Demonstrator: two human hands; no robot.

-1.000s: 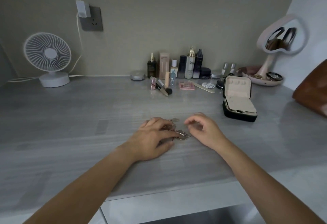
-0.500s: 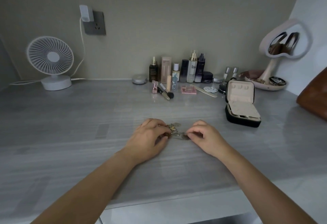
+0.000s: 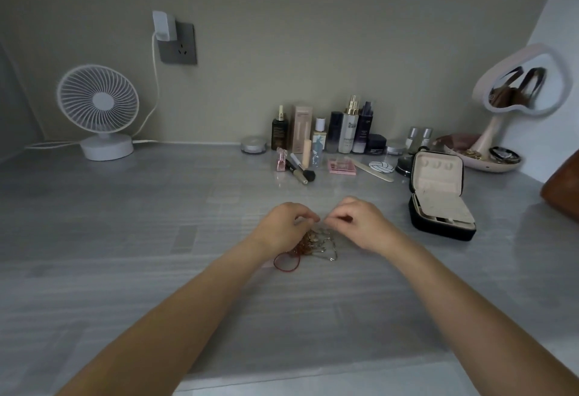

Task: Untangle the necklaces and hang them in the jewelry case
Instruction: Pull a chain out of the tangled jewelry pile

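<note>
A tangled clump of necklaces [image 3: 313, 243], gold, silver and one red cord, hangs just over the grey desk [image 3: 156, 239] at the middle. My left hand [image 3: 282, 226] pinches the clump's top from the left. My right hand [image 3: 357, 223] pinches a thin chain at the top from the right. Both hands are raised a little off the desk, fingertips close together. The black jewelry case [image 3: 438, 201] stands open to the right, its beige lid upright with hooks at the top.
A white fan [image 3: 98, 110] stands at the back left, its cable running to a wall socket [image 3: 177, 41]. Cosmetic bottles [image 3: 332, 129], a brush and a pink palette line the back middle. A heart-shaped mirror [image 3: 520, 88] on a tray and a brown bag [image 3: 564, 189] are at the right.
Both hands have lifted from the desk and drawn the clump up, so the red cord and silver chains now dangle below them. The head camera moved slightly.
</note>
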